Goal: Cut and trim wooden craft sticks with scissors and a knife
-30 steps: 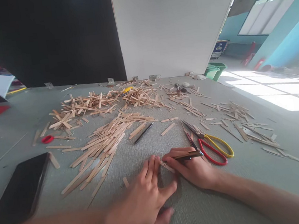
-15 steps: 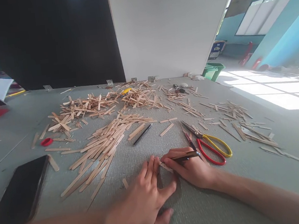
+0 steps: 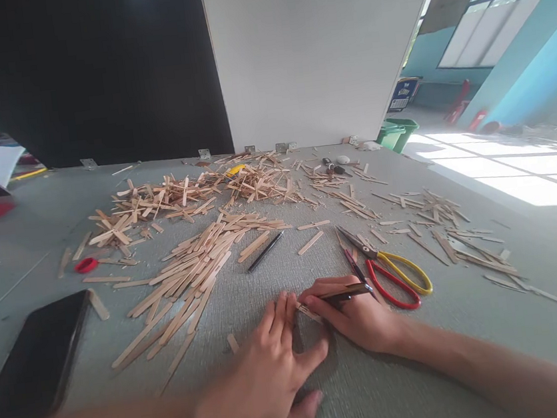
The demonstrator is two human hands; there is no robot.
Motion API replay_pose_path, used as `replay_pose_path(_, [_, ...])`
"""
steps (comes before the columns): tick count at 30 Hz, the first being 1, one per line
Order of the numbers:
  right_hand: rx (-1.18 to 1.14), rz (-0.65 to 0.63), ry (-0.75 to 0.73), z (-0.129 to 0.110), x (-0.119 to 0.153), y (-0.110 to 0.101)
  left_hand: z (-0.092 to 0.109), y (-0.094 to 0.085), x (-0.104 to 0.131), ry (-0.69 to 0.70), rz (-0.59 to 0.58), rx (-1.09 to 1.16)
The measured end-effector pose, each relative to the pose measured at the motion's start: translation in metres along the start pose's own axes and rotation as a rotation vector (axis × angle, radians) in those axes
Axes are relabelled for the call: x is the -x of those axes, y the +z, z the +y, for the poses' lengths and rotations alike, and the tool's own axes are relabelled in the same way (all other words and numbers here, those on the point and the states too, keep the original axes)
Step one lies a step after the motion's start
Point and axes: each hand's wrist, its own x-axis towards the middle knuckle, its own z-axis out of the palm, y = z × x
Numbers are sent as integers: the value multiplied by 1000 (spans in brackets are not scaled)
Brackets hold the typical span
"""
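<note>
My right hand [image 3: 356, 317] is closed around a dark pen [image 3: 346, 293], its tip hidden behind the fingers. Under that hand lies a short piece of craft stick [image 3: 309, 311] with small dark marks on it. My left hand [image 3: 276, 363] rests on the table with its fingers stretched out, the fingertips beside the stick's left end; whether they press on it I cannot tell. Just right of my right hand lie scissors [image 3: 391, 270] with one red and one yellow handle. Another dark pen [image 3: 266, 251] lies farther up the table.
Many loose craft sticks [image 3: 186, 280] spread over the grey table [image 3: 284, 262], with heaps at the back and splinters [image 3: 463, 241] to the right. A phone [image 3: 34, 357] and a red ring [image 3: 86, 265] lie left. A black and white panel [image 3: 311, 51] stands behind.
</note>
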Motion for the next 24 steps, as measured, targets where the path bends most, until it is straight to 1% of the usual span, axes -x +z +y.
replay_pose_path(4, [-4,-13,-1,-2,-3,0,0,-1,-1,4,13,10])
replay_pose_path(10, [3,-17,5,-4,-3,0,-1,-2,-3,-17,-6,29])
replay_pose_path(17, [29,-13,2,-1,-1,2,-2,2,1,-22,62,48])
replay_pose_path(24, [44,-4,-3,0,0,1,-1,-1,-1,-27,11,66])
